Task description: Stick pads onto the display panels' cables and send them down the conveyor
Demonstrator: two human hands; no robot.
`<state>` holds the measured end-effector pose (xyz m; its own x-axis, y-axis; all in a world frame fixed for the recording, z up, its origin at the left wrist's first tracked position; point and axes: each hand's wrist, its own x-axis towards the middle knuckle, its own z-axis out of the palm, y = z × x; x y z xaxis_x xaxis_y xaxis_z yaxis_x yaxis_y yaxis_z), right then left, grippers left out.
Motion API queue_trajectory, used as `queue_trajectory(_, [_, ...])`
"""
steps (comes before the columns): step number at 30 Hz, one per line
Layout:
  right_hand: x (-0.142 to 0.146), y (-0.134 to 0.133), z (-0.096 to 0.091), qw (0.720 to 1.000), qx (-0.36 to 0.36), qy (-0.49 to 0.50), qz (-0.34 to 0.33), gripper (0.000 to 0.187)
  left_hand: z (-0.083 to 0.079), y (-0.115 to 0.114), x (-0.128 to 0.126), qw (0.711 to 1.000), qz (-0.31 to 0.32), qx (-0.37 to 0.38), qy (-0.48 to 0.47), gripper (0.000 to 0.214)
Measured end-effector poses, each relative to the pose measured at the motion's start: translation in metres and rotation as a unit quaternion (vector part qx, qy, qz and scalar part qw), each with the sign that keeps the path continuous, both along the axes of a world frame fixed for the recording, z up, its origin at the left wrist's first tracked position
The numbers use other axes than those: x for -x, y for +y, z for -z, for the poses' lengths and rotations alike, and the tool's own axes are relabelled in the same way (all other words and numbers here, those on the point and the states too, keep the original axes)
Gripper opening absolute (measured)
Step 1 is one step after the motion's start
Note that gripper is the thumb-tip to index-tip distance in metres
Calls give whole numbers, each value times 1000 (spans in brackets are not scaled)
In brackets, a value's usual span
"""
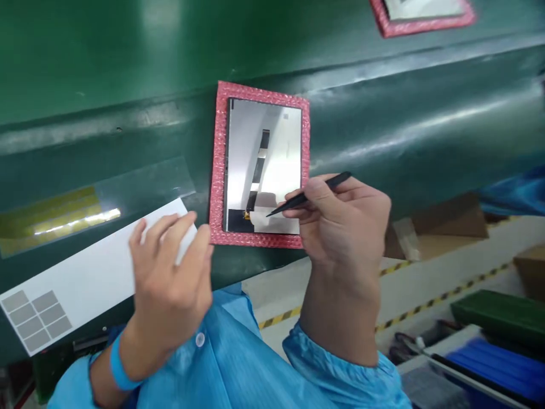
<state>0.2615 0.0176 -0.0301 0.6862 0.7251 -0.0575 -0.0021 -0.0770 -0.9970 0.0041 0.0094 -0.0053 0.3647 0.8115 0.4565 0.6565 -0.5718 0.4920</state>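
On the green worktop [128,68], close to the person's edge of it, I saw a flat display panel [279,162] lying face-up or face-down, I could not tell which, on a pink bubble-wrap sheet [219,165], its long axis running away from the body. From the right hand [344,227] it lay just to the left and slightly beyond; that hand was the nearer, its fingers pinching a black pointed tool [296,200] whose tip slanted leftward over a pale patch [260,222] at the panel's near end. Whether tip met patch, I could not tell. Close by ran a dark-banded flex strip [258,169], roughly along the panel's length. The left hand [170,278], fingers bent and spread, was over the end of a white sheet [100,272], left of the panel; its grip was unclear.
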Motion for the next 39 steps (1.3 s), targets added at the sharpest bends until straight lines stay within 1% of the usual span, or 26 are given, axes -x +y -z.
queue_trajectory(2, [8, 3, 0, 1000, 2, 2, -3, 37, 10, 8, -31, 1000, 24, 12, -2, 25])
queue_trajectory(3, [11, 4, -2, 1000, 4, 3, -5, 36, 15, 10, -39, 999, 30, 18, 3, 25])
queue_trajectory(5, [18, 4, -6, 1000, 14, 7, -10, 35, 20, 10, -46, 999, 36, 29, 17, 25])
queue_trajectory(7, [23, 4, -10, 999, 28, 10, -13, 33, 21, 8, -46, 998, 36, 36, 29, 25])
queue_trajectory(14, [29, 4, -21, 997, 70, -5, 12, 22, 12, 10, -45, 997, 37, 55, 49, 27])
queue_trajectory(21, [30, 4, -26, 992, 121, -14, 13, 20, 8, 12, -45, 994, 51, 73, 58, 35])
queue_trajectory(25, [31, 5, -27, 993, 113, -17, 27, 20, 9, 11, -46, 994, 44, 75, 64, 37])
queue_trajectory(29, [33, 6, -28, 993, 112, -23, 30, 17, 9, 10, -46, 994, 43, 76, 64, 36])
queue_trajectory(39, [30, 6, -26, 995, 94, -42, 9, 13, 7, 10, -47, 994, 46, 81, 57, 33])
